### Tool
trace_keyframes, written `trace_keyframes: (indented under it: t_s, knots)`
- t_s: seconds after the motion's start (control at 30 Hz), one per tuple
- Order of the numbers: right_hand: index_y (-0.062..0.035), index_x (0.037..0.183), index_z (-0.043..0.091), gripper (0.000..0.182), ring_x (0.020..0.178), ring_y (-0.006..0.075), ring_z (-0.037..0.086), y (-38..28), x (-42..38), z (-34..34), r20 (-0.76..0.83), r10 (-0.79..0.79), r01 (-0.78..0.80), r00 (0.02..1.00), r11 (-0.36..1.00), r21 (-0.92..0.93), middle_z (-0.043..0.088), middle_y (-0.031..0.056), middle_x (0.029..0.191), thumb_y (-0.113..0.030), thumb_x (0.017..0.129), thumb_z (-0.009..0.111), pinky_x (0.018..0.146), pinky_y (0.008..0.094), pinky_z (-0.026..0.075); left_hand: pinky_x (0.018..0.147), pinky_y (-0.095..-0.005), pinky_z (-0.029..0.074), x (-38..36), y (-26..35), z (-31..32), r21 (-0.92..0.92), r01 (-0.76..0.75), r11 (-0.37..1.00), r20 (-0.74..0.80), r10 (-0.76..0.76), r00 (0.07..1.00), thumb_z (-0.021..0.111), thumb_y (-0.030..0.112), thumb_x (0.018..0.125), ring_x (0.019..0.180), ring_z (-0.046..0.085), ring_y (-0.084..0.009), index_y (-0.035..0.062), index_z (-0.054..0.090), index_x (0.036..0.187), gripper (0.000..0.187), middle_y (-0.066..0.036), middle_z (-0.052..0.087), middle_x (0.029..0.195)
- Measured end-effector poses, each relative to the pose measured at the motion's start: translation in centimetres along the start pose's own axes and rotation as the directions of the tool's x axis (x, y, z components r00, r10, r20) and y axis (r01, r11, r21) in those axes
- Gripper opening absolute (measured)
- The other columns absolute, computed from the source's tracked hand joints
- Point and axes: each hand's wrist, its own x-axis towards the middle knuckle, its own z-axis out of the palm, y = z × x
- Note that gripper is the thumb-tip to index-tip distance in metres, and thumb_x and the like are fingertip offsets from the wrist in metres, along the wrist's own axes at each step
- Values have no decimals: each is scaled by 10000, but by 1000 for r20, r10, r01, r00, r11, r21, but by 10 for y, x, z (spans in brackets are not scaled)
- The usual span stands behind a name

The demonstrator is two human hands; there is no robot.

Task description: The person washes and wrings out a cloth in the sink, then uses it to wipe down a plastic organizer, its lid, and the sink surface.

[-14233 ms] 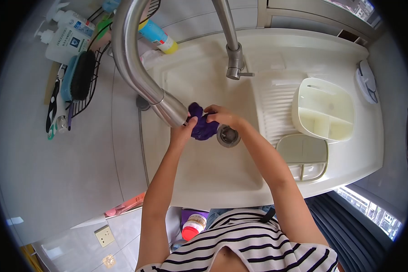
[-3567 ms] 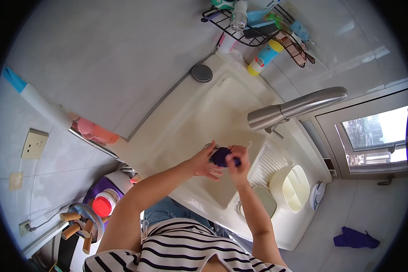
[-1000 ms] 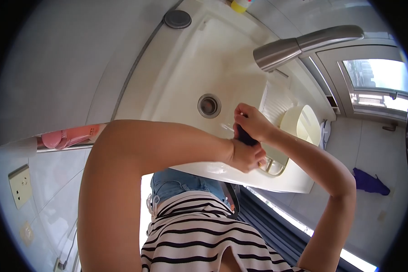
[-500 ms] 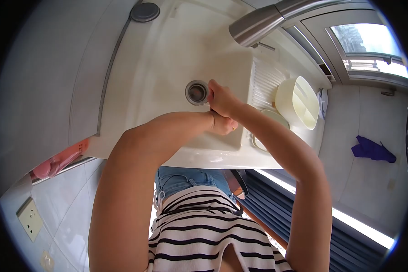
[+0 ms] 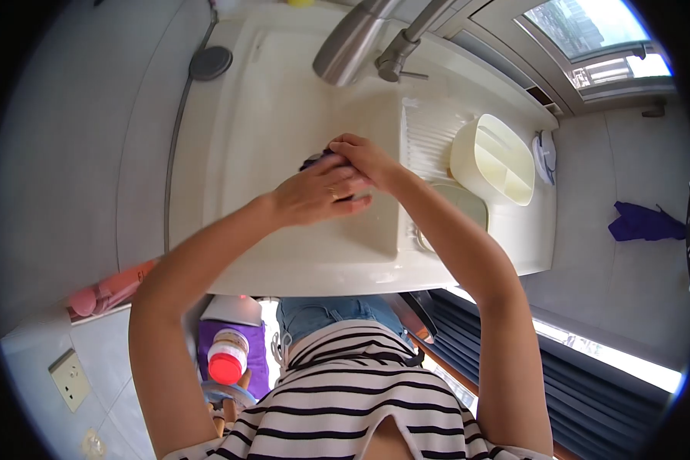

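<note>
Over the cream sink [image 5: 230,169], my left hand [image 5: 318,192] lies across the other hand, its fingers bent and somewhat apart, a ring on one finger. My right hand [image 5: 358,157] is partly covered by it, its fingers curled at a small dark purple item [image 5: 314,161] between the hands. Only a bit of that item shows; the rest is hidden and slightly blurred. The drain is hidden under the hands.
A grey faucet [image 5: 345,50] hangs over the sink's far side. On the ribbed drainboard [image 5: 429,134] at the right stands a cream divided container [image 5: 483,157]. A round dark disc [image 5: 211,63] sits at the back left. A purple cloth [image 5: 644,222] hangs on the right wall.
The view has shifted. My left hand has moved up onto my right hand with its fingers extended more, and dark purple material now shows between them. The drain is now covered.
</note>
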Motion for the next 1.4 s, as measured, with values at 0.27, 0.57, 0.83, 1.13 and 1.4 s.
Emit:
trace_keyframes:
  t_s: [0.27, 0.57, 0.83, 1.13, 1.4]
  knots:
    - [-148, 1278, 265, 660, 1108, 228, 369, -17, -105, 7, 187, -654, 278, 733, 539, 795, 330, 94, 1228, -29, 712, 582, 846, 396, 407, 883, -333, 409, 35, 30, -171, -916, 278, 291, -169, -905, 390, 474, 373, 848, 1054, 481, -220, 40, 354, 1253, 538, -130, 447, 1200]
    - [-103, 1095, 497, 404, 1058, 329, 421, 62, -149, -11, 4, -594, 554, 804, 748, -364, 397, 169, 1188, -108, 706, 603, 886, 390, 363, 761, -315, 421, 41, 75, -137, -58, 921, 385, -114, -919, 378, 553, 337, 819, 806, 562, -243, -59, 491, 1011, 445, -156, 581, 841]
    - [-79, 959, 541, 359, 1088, 381, 360, 22, -239, -82, -320, -828, 741, 461, 558, -374, 365, 194, 1192, -167, 633, 662, 939, 415, 301, 650, -272, 460, 186, 112, -109, -241, 760, 603, 378, -663, 646, 777, 233, 586, 721, 571, -195, 1, 559, 916, 459, -105, 586, 794]
    - [-34, 1036, 538, 349, 869, 165, 559, 94, -296, -129, 65, -275, 112, 959, 581, 806, 544, 85, 1056, -318, 884, 406, 786, 293, 441, 682, -286, 469, 226, 37, 6, -676, 737, 4, 566, -638, 523, 629, 248, 760, 904, 531, -165, 29, 378, 1184, 539, -104, 527, 1003]
    - [-37, 1145, 453, 410, 947, 206, 545, 130, -332, -128, -149, -221, 115, 964, -162, 980, 541, 123, 1064, -341, 871, 426, 844, 334, 432, 520, -274, 472, 252, -51, 110, -239, 919, -314, 862, -504, 52, 568, 337, 782, 684, 599, -202, 58, 347, 1185, 538, -149, 513, 986]
